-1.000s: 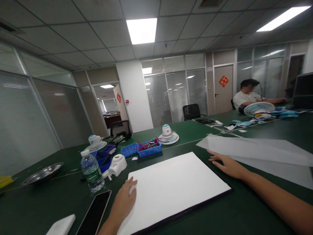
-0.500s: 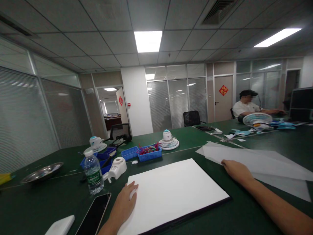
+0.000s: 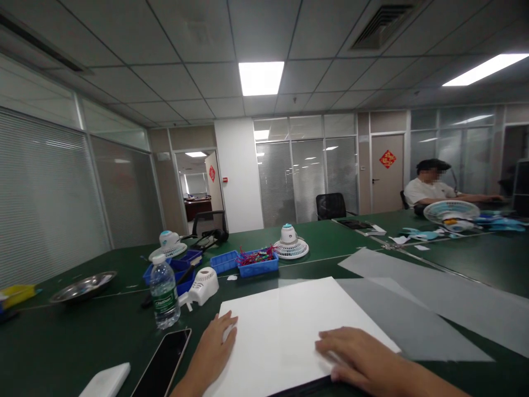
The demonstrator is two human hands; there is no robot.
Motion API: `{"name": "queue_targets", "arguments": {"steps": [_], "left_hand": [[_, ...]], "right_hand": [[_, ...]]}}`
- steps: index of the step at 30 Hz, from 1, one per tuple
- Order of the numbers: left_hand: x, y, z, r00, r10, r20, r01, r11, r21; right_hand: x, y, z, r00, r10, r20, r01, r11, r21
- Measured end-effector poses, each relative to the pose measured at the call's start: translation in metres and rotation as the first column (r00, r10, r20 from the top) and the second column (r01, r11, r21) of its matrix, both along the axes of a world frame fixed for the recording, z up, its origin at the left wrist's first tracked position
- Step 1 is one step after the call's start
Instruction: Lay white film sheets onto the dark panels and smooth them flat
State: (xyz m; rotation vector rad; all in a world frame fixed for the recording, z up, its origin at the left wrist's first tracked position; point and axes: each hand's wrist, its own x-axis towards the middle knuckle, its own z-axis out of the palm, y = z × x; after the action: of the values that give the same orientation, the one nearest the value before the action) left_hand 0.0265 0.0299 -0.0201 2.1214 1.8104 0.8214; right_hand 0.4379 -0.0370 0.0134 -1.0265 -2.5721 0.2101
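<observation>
In the head view my left hand rests at the left edge of a white sheet, fingers stretched out and slightly apart. My right hand is over the sheet's lower right part, its fingers extended and the thumb apart, close to the surface. Beneath the white sheet, a black edge shows at the front. A translucent sheet extends from the right side and appears to overlap the white sheet; its upper edge shows behind it. Another translucent sheet lies farther right.
Left of my hands are a phone, a white slab-like object, a water bottle and a white fan part. Blue trays, a small fan and a metal dish stand beyond. A person sits far right.
My right hand has moved left from the translucent sheets onto the white sheet. One translucent sheet has shifted left with it, apart from the other. My left hand stays in place.
</observation>
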Motion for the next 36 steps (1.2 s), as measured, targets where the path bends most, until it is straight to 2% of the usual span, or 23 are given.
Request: {"name": "queue_targets", "arguments": {"steps": [2, 3, 5, 7, 8, 10, 13, 19, 21, 25, 28, 31, 36], "left_hand": [[0.0, 0.001, -0.001, 1.0, -0.003, -0.006, 0.003, 1.0, -0.004], [0.0, 0.002, -0.001, 1.0, -0.005, -0.007, 0.005, 1.0, -0.006], [0.001, 0.003, -0.002, 1.0, -0.007, -0.007, 0.007, 1.0, -0.009], [0.001, 0.004, -0.002, 1.0, -0.008, -0.003, 0.008, 1.0, -0.011], [0.001, 0.004, -0.002, 1.0, -0.009, 0.0, 0.009, 1.0, -0.012], [0.002, 0.004, -0.002, 1.0, -0.013, 0.005, 0.013, 1.0, -0.015], [0.002, 0.003, -0.002, 1.0, -0.021, 0.005, 0.021, 1.0, -0.015], [0.0, 0.006, -0.005, 0.999, -0.039, 0.0, 0.039, 0.999, 0.001], [-0.002, 0.008, -0.007, 0.999, -0.042, 0.007, 0.042, 0.999, 0.001], [-0.005, 0.014, -0.011, 0.998, -0.046, 0.036, 0.046, 0.999, -0.002], [-0.007, 0.016, -0.012, 0.997, -0.04, 0.067, 0.04, 0.999, -0.002], [-0.007, 0.018, -0.012, 0.995, -0.026, 0.1, 0.025, 1.0, 0.009], [-0.006, 0.019, -0.012, 0.989, -0.004, 0.151, 0.0, 1.0, 0.024]], "right_hand": [[-0.002, -0.004, 0.001, 0.996, 0.088, -0.029, -0.089, 0.996, -0.026], [0.002, -0.002, 0.0, 0.997, 0.058, -0.053, -0.058, 0.998, -0.007], [0.019, 0.011, -0.002, 0.985, -0.126, -0.116, 0.133, 0.99, 0.055], [0.041, 0.029, -0.005, 0.931, -0.332, -0.15, 0.348, 0.933, 0.094], [0.052, 0.037, -0.006, 0.9, -0.41, -0.146, 0.426, 0.9, 0.096], [0.07, 0.051, -0.008, 0.862, -0.495, -0.11, 0.503, 0.862, 0.061], [0.083, 0.059, -0.012, 0.858, -0.507, -0.078, 0.506, 0.862, -0.035], [0.078, 0.057, -0.017, 0.926, -0.341, -0.16, 0.321, 0.937, -0.136], [0.087, 0.061, -0.016, 0.894, -0.408, -0.187, 0.39, 0.912, -0.123], [0.125, 0.073, -0.016, 0.76, -0.621, -0.192, 0.614, 0.783, -0.1], [0.146, 0.079, -0.019, 0.731, -0.66, -0.176, 0.647, 0.751, -0.129], [0.144, 0.08, -0.024, 0.76, -0.631, -0.156, 0.613, 0.776, -0.15], [0.119, 0.077, -0.03, 0.873, -0.473, -0.115, 0.451, 0.875, -0.175]]}}
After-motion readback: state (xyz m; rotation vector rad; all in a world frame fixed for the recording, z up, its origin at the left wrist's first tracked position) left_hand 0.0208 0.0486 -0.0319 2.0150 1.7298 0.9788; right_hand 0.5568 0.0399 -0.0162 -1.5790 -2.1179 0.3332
